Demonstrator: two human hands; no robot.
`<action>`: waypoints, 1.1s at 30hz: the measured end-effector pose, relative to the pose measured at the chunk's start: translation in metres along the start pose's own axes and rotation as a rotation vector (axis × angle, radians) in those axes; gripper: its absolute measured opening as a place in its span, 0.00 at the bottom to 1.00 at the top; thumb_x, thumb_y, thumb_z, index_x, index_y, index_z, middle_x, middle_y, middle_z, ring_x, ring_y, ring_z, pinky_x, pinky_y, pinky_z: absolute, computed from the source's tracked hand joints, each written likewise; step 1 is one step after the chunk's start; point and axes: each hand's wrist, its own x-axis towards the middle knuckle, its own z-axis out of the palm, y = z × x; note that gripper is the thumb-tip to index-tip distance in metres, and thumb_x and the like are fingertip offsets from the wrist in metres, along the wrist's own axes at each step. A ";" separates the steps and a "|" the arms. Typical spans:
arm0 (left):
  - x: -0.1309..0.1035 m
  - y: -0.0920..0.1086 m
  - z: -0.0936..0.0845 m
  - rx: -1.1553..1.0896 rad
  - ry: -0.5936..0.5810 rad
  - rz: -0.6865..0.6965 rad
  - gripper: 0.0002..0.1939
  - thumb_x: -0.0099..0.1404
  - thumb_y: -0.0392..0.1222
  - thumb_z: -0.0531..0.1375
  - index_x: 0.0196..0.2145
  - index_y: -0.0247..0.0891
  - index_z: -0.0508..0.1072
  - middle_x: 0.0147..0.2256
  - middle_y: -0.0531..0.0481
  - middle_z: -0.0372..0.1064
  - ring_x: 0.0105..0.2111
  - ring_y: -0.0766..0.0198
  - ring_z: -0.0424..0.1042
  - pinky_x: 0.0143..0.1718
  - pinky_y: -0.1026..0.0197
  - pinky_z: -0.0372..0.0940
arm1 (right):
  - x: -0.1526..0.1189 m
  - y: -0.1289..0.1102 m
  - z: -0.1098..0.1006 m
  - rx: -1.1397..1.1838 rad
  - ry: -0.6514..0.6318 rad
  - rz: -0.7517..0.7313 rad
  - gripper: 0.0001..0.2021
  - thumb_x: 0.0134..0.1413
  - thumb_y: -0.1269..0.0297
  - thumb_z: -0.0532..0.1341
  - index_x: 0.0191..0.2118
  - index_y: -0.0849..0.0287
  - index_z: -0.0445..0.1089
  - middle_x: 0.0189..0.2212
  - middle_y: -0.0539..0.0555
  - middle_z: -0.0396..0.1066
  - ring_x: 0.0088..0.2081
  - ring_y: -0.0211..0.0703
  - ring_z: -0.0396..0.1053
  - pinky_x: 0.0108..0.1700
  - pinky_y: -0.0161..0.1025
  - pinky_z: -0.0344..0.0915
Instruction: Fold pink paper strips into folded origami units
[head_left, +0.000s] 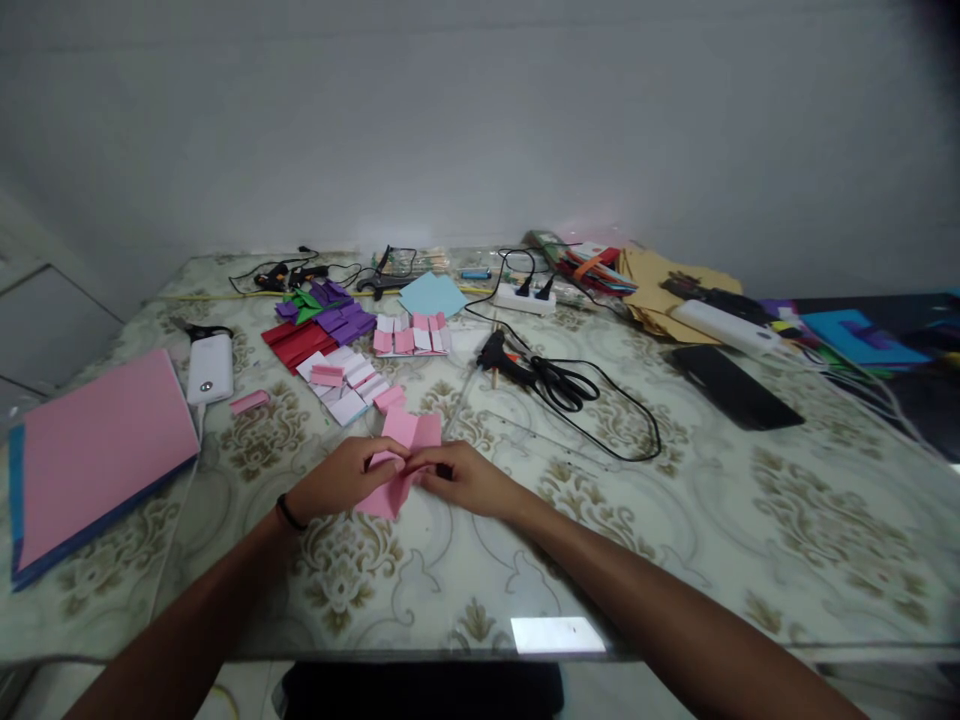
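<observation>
A creased piece of pink paper (405, 428) is held between my two hands over the near middle of the table. My left hand (358, 472) pinches it from the left, thumb and forefinger closed on its middle. From the right, my right hand (461, 478) pinches the same spot, its fingertips meeting those of the left. Folds run through the paper, and part of it hangs below my fingers. Just beyond lie folded white and pink paper pieces (349, 385). A small folded pink strip (250, 402) rests off to the left.
Pink sheets (105, 450), a white power bank (211, 368) and scissors (202, 330) lie left. Behind are red (296, 343) and purple folded papers (341, 315). A glue gun (502, 355) with coiled cord, a clear ruler (547, 440) and a black phone (735, 385) lie right.
</observation>
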 end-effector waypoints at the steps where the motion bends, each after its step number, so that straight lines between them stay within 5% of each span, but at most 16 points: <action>1: 0.000 0.000 0.000 -0.003 -0.002 0.000 0.12 0.70 0.38 0.56 0.45 0.38 0.79 0.44 0.49 0.79 0.44 0.61 0.76 0.47 0.63 0.67 | 0.000 0.001 0.000 -0.007 0.005 -0.006 0.13 0.63 0.62 0.60 0.44 0.63 0.79 0.32 0.54 0.79 0.29 0.37 0.69 0.33 0.31 0.62; 33: -0.001 0.002 0.001 0.036 0.006 0.000 0.12 0.69 0.38 0.57 0.45 0.38 0.79 0.44 0.50 0.80 0.45 0.62 0.77 0.49 0.63 0.67 | 0.000 0.004 0.002 0.001 0.021 -0.025 0.12 0.61 0.65 0.61 0.44 0.64 0.79 0.31 0.53 0.78 0.28 0.36 0.67 0.32 0.30 0.61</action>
